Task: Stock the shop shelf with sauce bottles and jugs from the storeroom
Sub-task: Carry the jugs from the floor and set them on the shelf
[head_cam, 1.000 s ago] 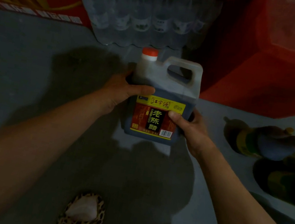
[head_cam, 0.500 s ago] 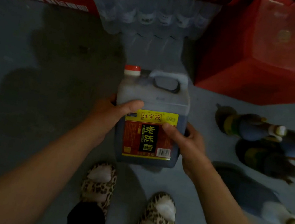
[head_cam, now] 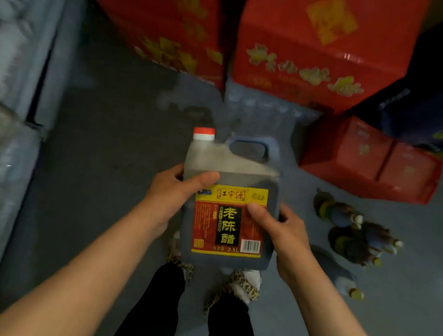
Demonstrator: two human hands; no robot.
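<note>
A dark 2.5 L vinegar jug (head_cam: 234, 170) with a red cap, a moulded handle and a yellow-and-red label hangs upright above the floor, in front of me. My left hand (head_cam: 172, 192) grips its left side, thumb across the front just above the label. My right hand (head_cam: 283, 231) grips the right side, thumb pressed on the label. Several dark sauce bottles (head_cam: 355, 237) with pale caps lie on the grey floor to the right of the jug. Another bottle (head_cam: 345, 279) lies nearer me.
Red cartons (head_cam: 317, 46) with yellow print are stacked at the back, a smaller red box (head_cam: 368, 160) at right. Shrink-wrapped water packs (head_cam: 12, 24) line the left wall. My legs and leopard-print slippers (head_cam: 238, 285) stand below the jug on the grey floor (head_cam: 101, 177).
Both hands have lifted the jug from near the floor and drawn it closer to my body. The view has risen, so more cartons and the left-hand packs now show.
</note>
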